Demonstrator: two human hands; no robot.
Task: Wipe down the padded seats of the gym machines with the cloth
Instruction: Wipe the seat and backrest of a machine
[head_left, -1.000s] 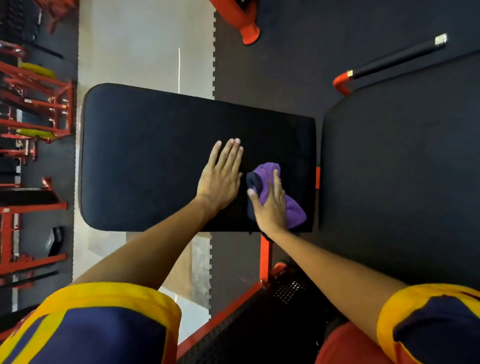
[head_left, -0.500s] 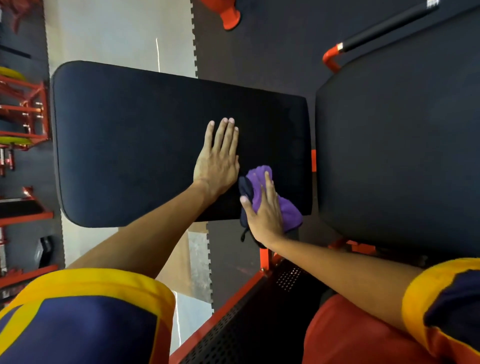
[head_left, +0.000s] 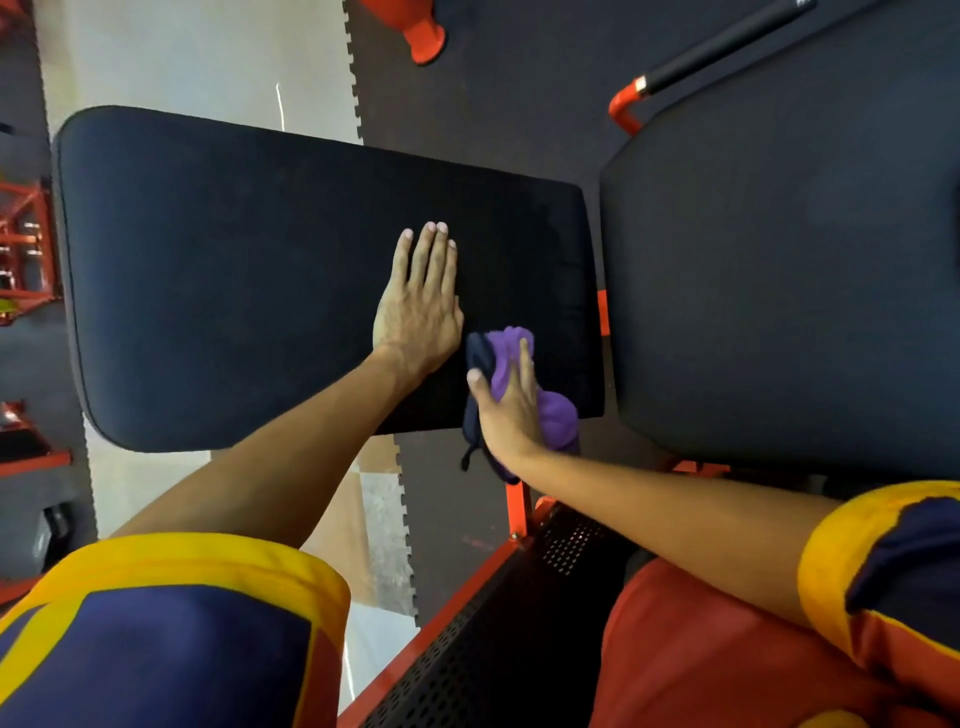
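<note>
A long black padded seat (head_left: 234, 270) lies across the middle of the view. My left hand (head_left: 421, 306) rests flat on it, fingers straight and together. Just to its right my right hand (head_left: 509, 410) presses a bunched purple cloth (head_left: 560, 422) against the pad's near right corner, index finger stretched along the cloth and thumb spread out. Part of the cloth and a dark cord hang over the pad's near edge. A second black pad (head_left: 779, 286) sits to the right, separated from the first by a narrow gap.
The orange machine frame (head_left: 519, 501) and a black perforated plate (head_left: 498, 623) are below the pads. A black handle bar with an orange end (head_left: 675, 73) is at the upper right, and an orange foot (head_left: 423, 36) at the top. Orange racks (head_left: 26, 249) line the left edge.
My right hand has slid the cloth toward the pad's near edge, so part of it now hangs over. My left hand stays flat in the same spot.
</note>
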